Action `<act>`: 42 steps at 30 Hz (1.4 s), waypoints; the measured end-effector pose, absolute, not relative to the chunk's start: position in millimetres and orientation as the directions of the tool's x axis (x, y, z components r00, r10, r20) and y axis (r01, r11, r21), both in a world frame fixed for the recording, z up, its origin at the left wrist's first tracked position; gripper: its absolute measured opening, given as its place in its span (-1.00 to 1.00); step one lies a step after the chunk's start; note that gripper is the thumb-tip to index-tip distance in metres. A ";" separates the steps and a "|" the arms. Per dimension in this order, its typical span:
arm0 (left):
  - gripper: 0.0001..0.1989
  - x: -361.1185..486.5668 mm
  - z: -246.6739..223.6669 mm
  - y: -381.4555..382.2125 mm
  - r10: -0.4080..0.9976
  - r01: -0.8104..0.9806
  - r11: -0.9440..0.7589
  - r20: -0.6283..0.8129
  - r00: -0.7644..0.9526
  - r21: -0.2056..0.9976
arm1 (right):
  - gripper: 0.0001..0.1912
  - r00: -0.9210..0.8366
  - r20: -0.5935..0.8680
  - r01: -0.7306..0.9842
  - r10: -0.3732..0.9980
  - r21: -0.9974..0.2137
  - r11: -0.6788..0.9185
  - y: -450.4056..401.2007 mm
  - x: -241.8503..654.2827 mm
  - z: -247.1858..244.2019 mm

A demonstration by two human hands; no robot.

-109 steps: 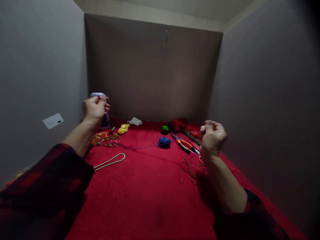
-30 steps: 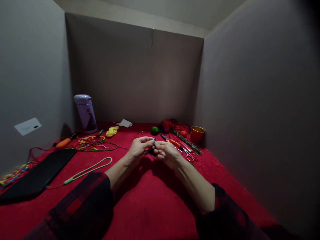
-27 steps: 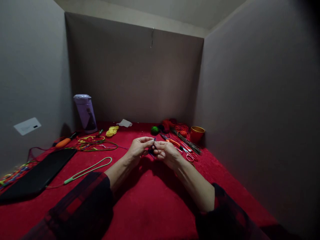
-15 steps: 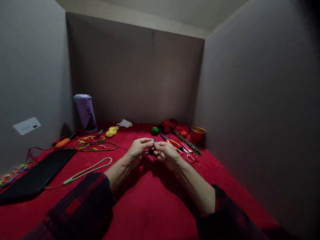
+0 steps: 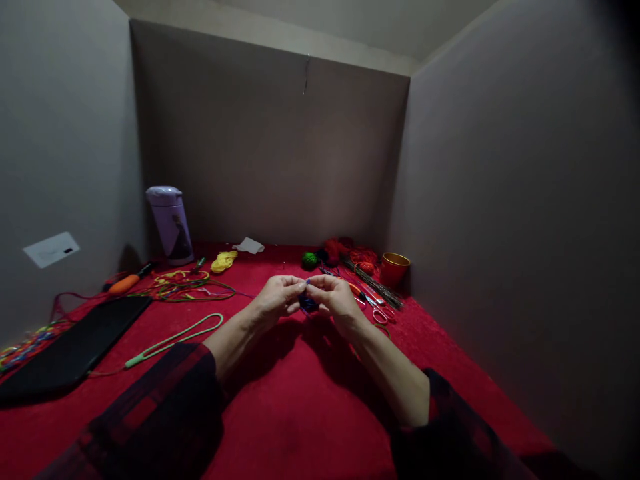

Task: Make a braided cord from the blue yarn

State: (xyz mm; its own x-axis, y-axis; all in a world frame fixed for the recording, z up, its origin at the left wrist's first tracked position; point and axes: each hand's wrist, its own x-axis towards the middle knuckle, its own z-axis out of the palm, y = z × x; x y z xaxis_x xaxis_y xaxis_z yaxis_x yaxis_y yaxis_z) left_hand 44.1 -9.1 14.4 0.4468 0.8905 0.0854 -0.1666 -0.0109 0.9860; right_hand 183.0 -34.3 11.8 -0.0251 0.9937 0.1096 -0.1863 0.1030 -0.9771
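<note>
My left hand [image 5: 277, 295] and my right hand [image 5: 334, 298] meet fingertip to fingertip above the red cloth [image 5: 295, 413]. Both pinch a dark blue-purple cord [image 5: 309, 305], which hangs bunched below the fingers. Its exact shape is partly hidden by the hands. A thin purple strand [image 5: 245, 295] runs off leftward from my left hand along the cloth. Close to my right hand lie pliers with orange handles [image 5: 357, 291] and scissors with red-and-white handles [image 5: 383, 313].
A black phone-like slab [image 5: 75, 350], a green looped strap [image 5: 175, 340] and tangled coloured cords [image 5: 185, 287] lie left. Behind them stands a purple flask [image 5: 170, 225]. Yellow yarn [image 5: 223, 261], a green yarn ball [image 5: 309, 261] and a red cup [image 5: 395, 270] sit toward the back wall.
My right-hand fingers have shifted slightly, and more of the blue-purple cord now shows beneath the fingertips. Both hands stay close together in nearly the same place.
</note>
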 end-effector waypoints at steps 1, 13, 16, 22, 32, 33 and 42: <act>-0.73 43.6 13.7 -8.6 0.888 -0.155 -0.011 0.081 0.452 0.988 | -0.67 -0.028 0.111 -0.194 0.993 -0.976 0.103 -34.3 183.0 11.3; -0.76 42.1 10.3 -4.3 0.883 -0.170 0.056 0.030 0.469 0.984 | -0.71 -0.044 0.162 -0.264 0.986 -0.954 0.145 -33.8 183.4 12.6; -0.75 41.4 9.5 -4.5 0.872 -0.148 0.040 0.038 0.488 0.988 | -0.72 -0.015 0.162 -0.255 0.987 -0.955 0.153 -34.3 182.7 12.8; -0.71 42.9 15.6 -12.4 0.871 -0.036 -0.033 0.046 0.490 0.999 | -0.72 0.055 0.166 -0.229 0.985 -0.958 0.174 -31.2 184.1 12.3; -0.71 44.7 19.3 -13.6 0.901 -0.064 -0.067 0.088 0.425 0.996 | -0.61 -0.054 0.131 -0.255 0.990 -0.960 0.113 -30.9 183.7 7.3; -0.70 44.8 19.6 -14.1 0.898 -0.057 -0.073 0.091 0.431 0.996 | -0.64 -0.040 0.148 -0.271 0.988 -0.954 0.132 -31.2 182.7 7.3; -0.72 41.3 23.2 -12.1 0.872 0.025 -0.099 0.074 0.483 0.995 | -0.71 0.094 0.265 -0.484 0.960 -0.830 0.277 -20.0 215.3 25.2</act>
State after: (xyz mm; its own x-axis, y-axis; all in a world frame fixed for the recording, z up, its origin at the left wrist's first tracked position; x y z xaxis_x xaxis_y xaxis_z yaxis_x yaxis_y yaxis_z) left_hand 41.3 -12.1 23.2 0.4830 0.8725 0.0744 0.0254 -0.0989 0.9948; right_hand 215.3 -20.0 25.2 0.0942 0.9596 0.2653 -0.4838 0.2770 -0.8302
